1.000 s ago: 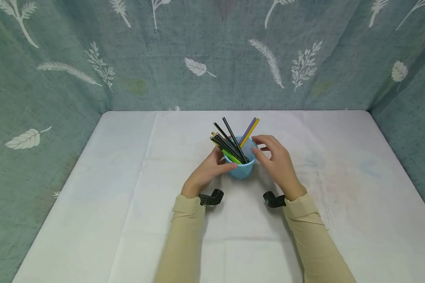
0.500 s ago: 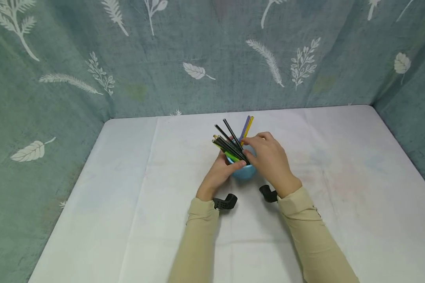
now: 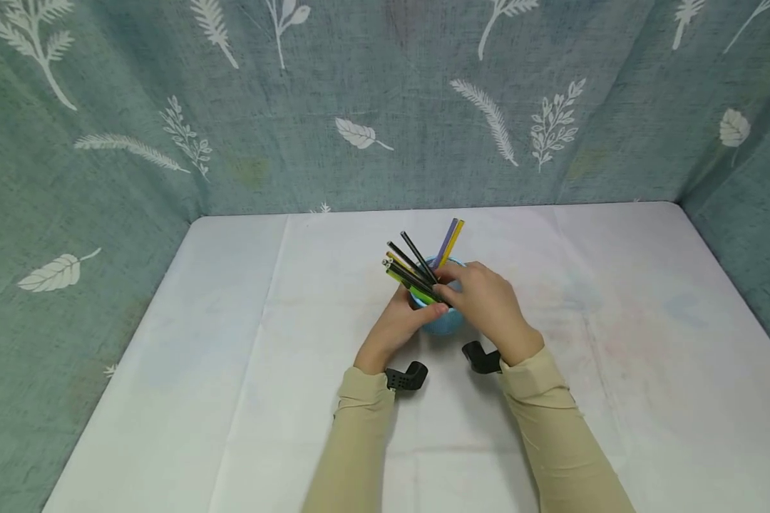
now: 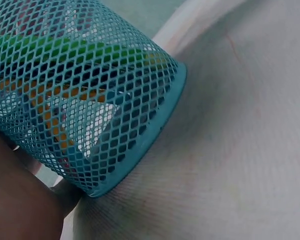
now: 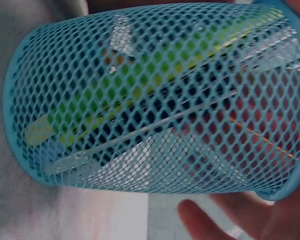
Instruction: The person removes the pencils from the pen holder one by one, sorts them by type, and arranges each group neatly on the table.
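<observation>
Khaki sleeves (image 3: 353,442) nearest, two; one blue mesh pencil cup (image 3: 445,325) between the hands, on white cloth (image 3: 276,427).

Black wrist cameras (image 3: 407,376): two. Left hand (image 3: 391,324) grips the cup's side, thumb at near rim, presumably steadying it. Right hand (image 3: 488,303) over the mouth, thumb and forefinger at the black pencils (image 3: 417,282); whether pinching any, cannot tell. Black ones overlap: at least four. Green pen (image 3: 420,293) among them: one. Far rim: one purple pencil (image 3: 445,243), one yellow pencil (image 3: 453,243), leaning together, likely propped by the rim. Leaf-print curtain (image 3: 423,164) behind.
</observation>
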A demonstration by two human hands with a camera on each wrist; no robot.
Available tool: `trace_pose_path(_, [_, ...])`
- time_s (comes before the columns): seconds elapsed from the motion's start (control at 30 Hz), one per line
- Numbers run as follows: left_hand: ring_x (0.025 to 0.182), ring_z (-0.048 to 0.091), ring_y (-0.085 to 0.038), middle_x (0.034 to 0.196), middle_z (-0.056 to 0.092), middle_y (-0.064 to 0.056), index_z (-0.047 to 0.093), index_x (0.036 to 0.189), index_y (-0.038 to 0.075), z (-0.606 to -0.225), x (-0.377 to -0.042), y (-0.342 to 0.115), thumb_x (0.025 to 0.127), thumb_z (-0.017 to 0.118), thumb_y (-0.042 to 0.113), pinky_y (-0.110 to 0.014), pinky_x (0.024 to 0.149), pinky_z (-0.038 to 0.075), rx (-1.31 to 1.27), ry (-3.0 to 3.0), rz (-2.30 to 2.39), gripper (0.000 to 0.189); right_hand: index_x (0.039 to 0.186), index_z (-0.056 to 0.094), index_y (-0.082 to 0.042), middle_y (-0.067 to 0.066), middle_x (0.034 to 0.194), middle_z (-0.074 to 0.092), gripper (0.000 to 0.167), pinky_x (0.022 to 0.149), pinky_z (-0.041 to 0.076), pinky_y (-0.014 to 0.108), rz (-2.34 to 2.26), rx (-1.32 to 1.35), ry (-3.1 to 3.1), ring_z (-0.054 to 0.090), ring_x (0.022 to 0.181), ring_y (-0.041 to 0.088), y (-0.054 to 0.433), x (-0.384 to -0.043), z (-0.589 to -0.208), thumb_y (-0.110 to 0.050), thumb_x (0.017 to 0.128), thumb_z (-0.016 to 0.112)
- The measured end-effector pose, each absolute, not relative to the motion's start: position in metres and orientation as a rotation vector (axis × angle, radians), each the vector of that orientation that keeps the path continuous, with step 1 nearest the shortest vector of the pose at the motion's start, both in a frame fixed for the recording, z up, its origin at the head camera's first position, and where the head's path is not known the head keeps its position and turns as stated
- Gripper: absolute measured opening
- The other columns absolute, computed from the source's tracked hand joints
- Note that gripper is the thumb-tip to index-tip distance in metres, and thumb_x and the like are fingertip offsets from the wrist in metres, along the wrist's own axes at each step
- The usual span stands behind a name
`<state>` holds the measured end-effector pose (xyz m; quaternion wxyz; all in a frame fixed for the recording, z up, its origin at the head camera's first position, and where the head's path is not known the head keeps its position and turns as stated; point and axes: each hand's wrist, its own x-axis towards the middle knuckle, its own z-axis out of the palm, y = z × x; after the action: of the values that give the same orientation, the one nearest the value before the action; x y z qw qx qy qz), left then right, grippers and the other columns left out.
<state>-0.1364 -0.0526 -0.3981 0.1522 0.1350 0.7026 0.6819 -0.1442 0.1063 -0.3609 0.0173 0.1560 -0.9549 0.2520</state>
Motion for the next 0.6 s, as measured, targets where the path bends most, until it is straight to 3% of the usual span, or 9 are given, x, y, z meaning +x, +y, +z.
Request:
trace_pose_path(0.1, [0.113,0.044,-0.016,0.126,0.046,-0.002,0.040,0.130,0.014,-0.399,-0.136,-0.054,0.082,0.064,0.019,-0.036,0.098,0.030,0.398,1.989,1.973,0.054,0.101,0.068,-0.020,-0.001,0.087,0.064,0.020,0.055,0.043,0.032,0.813,0.494,-2.975,0.054,0.070,0.015,0.104,-0.144,-0.361,-0.031,0.085,0.061])
trace_pose_path(0.17, [0.112,0.045,-0.016,0.124,0.048,-0.002,0.042,0.128,0.014,-0.398,-0.136,-0.055,0.082,0.063,0.018,-0.036,0.098,0.030,0.401,1.988,1.974,0.051,0.097,0.069,-0.020,-0.002,0.085,0.064,0.017,0.055,0.043,0.031,0.833,0.494,-2.953,0.055,0.071,0.015,0.103,-0.144,-0.361,-0.029,0.084,0.062])
trace_pose_path(0.43, [0.114,0.044,-0.014,0.125,0.049,-0.001,0.043,0.129,0.014,-0.399,-0.141,-0.055,0.081,0.066,0.020,-0.037,0.099,0.027,0.376,2.008,1.969,0.054,0.091,0.070,-0.014,0.003,0.093,0.063,0.016,0.076,0.044,0.040,0.816,0.494,-2.721,0.054,0.095,0.022,0.107,-0.147,-0.367,-0.027,0.082,0.065])
trace_pose_path(0.6, [0.116,0.040,-0.010,0.128,0.045,0.003,0.041,0.131,0.019,-0.416,-0.146,-0.052,0.079,0.068,0.026,-0.035,0.100,0.027,0.295,2.069,1.917,0.059,0.094,0.066,-0.012,0.002,0.091,0.062,0.019,0.082,0.041,0.040,0.906,0.425,-2.629,0.052,0.097,0.022,0.111,-0.149,-0.376,-0.028,0.086,0.059])
